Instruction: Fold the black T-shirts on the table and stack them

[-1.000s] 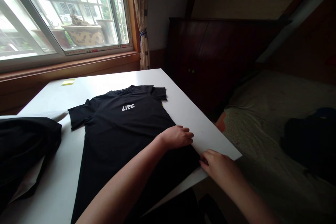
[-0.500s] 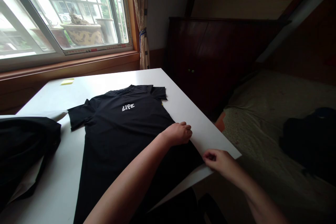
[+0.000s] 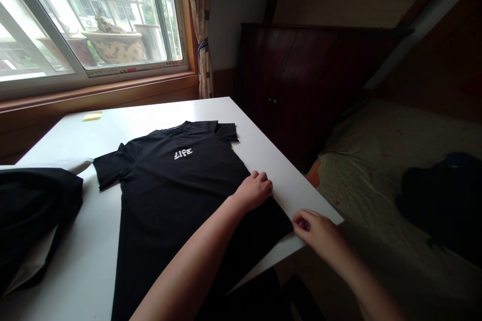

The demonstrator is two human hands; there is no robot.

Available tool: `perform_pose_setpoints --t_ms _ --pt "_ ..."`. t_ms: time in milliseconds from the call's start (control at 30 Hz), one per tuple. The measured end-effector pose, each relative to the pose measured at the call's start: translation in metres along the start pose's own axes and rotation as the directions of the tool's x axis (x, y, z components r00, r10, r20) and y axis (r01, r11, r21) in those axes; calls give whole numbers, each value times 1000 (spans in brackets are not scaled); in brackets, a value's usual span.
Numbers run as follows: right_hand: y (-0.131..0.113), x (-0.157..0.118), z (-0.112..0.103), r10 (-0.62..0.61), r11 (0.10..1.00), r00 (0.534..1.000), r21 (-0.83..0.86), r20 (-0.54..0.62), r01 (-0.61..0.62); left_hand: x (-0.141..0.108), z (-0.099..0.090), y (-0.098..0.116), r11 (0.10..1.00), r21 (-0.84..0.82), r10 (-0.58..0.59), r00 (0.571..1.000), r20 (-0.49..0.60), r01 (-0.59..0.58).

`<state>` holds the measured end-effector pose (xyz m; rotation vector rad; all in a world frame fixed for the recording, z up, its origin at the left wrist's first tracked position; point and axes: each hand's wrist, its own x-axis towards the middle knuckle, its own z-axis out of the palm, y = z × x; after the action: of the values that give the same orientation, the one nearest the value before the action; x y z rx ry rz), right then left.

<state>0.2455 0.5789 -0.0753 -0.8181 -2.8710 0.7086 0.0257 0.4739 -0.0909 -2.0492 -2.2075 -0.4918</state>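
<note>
A black T-shirt (image 3: 169, 190) with white lettering on its chest is spread over the white table (image 3: 259, 145), collar toward the window and sleeves out to both sides. My left hand (image 3: 256, 189), its arm lying across the shirt, is closed on the shirt's right edge. At the shirt's bottom right corner, close to the table's corner, my right hand (image 3: 304, 224) pinches the hem with curled fingers. The fabric between my fingertips is mostly hidden.
A dark garment (image 3: 33, 215) with a pale part lies at the table's left. Yellow paper (image 3: 92, 116) rests near the far edge. Beyond are a window, a curtain (image 3: 205, 60) and a dark red cabinet (image 3: 293, 75). To the right, a bed (image 3: 361, 160) bears dark cloth.
The view has shifted slightly. Both hands remain at nearly the same places on the shirt's edge, and the strip of table showing below the hem looks a little different.
</note>
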Motion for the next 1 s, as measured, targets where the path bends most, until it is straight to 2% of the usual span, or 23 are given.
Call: perform_pose_setpoints --t_ms 167,300,533,667,800,900,1000 --pt "-8 -2 -6 -49 999 998 -10 -39 49 2 5 4 998 -19 -56 998 -6 56" --pt "-8 0 1 -66 996 995 -56 -68 63 1 4 9 997 -13 -80 997 -24 79" --pt "-8 -1 8 -86 983 993 -170 -80 72 -3 1 15 999 -4 -54 997 -59 54" --pt "-17 -1 5 -19 951 998 -308 -55 1 -8 -5 12 1000 -24 11 998 -65 -13" --pt "-26 3 3 49 920 998 -388 -33 -58 -16 -17 13 985 -18 168 985 -30 -169" --pt "-27 6 1 66 936 998 -345 -19 -68 -18 -25 19 957 57 284 959 12 -285" --pt "-24 6 -4 80 974 997 -212 -17 -82 -16 -28 24 929 128 346 938 26 -347"
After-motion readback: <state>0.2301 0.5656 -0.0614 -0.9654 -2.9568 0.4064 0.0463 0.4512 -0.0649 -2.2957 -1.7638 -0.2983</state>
